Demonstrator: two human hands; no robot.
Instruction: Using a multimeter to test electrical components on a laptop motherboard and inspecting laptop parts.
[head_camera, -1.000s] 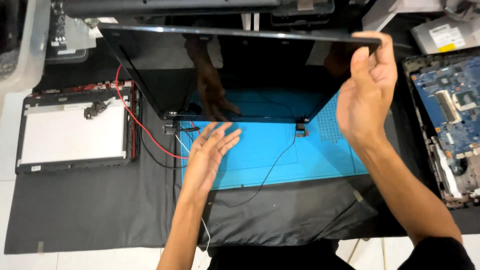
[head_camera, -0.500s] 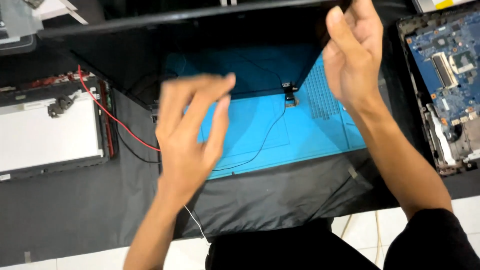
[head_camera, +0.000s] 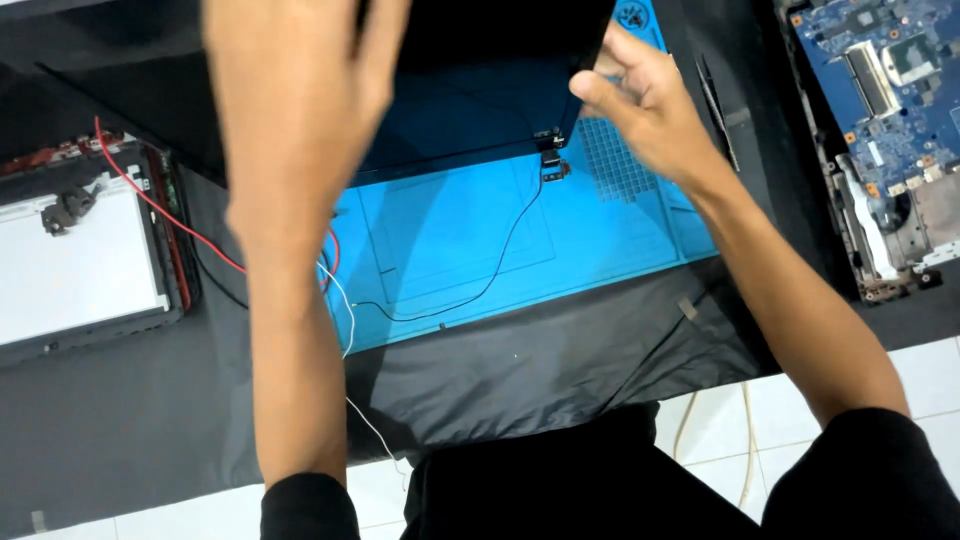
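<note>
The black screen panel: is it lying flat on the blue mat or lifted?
Lifted: the black screen panel tilts above the blue mat, right hand at its edge.

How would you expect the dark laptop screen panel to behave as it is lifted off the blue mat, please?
The screen panel looks thin, wide and glossy, so it is probably fragile and may flex if held at one edge only. The thin black cable trailing from its hinge could tug or snag. The right hand grips one corner.

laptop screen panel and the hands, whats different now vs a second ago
The left hand rose off the blue mat to the screen panel, near the camera. The right hand slid from the panel's top right corner down its right edge, near the hinge. The view shifted too. The mat, red wire and motherboard stayed put.
</note>
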